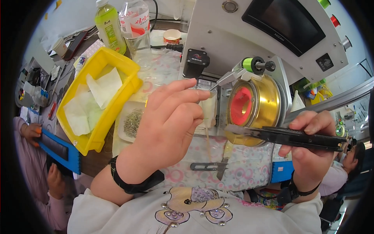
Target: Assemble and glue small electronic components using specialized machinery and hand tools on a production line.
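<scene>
My right hand (pixel 311 136) grips a long black utility knife (pixel 300 139); its grey blade points left, in front of a gold spool (pixel 269 109) with a red centre. My left hand (pixel 167 113) is raised before the machine (pixel 218 35), thumb and forefinger curled together. Whatever they pinch is hidden. Its other fingers reach forward, one tip at the end of a thin metal rod on the machine's arm (pixel 228 78). Below, black thread snips (pixel 208 166) lie on the patterned cloth near a metal blade (pixel 223 165) and a thin wooden stick (pixel 207 142).
A yellow bin (pixel 97 136) with white papers stands left, beside a white tray (pixel 122 134) of small metal pieces. A green drink bottle (pixel 111 29) and a clear bottle (pixel 135 31) stand behind. A small green spool (pixel 249 64) sits above the gold one. Other people sit on both sides.
</scene>
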`<state>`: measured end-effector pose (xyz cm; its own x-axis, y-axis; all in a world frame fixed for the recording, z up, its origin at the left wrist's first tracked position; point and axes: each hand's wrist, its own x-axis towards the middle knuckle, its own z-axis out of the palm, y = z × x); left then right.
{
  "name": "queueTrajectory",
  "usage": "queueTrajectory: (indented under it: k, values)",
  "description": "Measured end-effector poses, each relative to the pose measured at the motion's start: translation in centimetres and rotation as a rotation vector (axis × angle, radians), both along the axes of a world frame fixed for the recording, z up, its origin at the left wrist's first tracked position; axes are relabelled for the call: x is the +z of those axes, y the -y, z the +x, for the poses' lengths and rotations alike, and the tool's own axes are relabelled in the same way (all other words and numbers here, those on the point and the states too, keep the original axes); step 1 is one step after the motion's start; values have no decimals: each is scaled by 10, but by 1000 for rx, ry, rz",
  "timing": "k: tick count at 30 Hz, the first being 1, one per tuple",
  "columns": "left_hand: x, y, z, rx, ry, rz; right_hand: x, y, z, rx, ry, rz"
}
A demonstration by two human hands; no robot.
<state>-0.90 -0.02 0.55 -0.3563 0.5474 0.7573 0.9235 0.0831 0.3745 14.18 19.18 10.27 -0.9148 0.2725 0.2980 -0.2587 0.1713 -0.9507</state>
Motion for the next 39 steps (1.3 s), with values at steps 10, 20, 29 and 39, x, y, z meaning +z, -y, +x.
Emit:
queueTrajectory:
  k: [10, 20, 29, 39]
  values:
    - [-2, -1, 0, -42, 23, 27, 13, -6, -26, 243, -133, 941]
    - [-1, -2, -1, -43, 15, 31, 7, -1, -32, 363, -136, 833]
    - [-4, -1, -2, -47, 24, 38, 1, 7, -25, 279, -151, 853]
    - [-4, -1, -2, -48, 25, 40, -7, 14, -21, 198, -118, 793]
